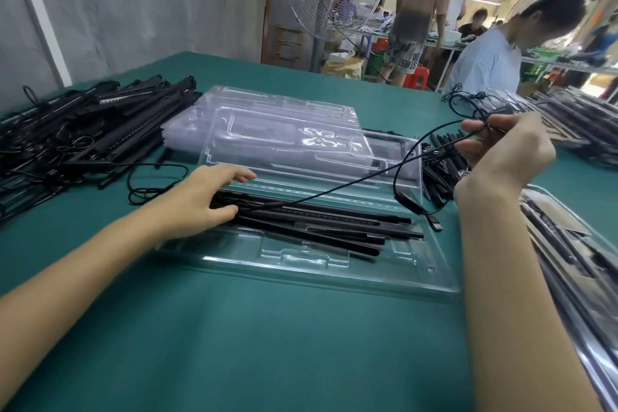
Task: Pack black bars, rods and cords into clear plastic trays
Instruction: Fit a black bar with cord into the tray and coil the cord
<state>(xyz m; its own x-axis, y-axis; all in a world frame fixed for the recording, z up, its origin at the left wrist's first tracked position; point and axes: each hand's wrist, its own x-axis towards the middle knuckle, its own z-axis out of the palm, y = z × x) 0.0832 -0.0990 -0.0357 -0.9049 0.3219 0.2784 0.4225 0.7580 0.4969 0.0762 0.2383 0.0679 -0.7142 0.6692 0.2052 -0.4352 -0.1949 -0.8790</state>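
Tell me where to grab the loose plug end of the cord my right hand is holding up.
Probably pinch the plug of the cord by its flat body, from above and the right: it sits by the right edge of the tray, just past the ends of the bars.

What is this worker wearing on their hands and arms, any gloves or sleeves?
Nothing that shows. The left hand and the right hand have no gloves. Both forearms are uncovered right to the picture's edge, so no sleeve is in view. No watch, bracelet or ring can be seen on either.
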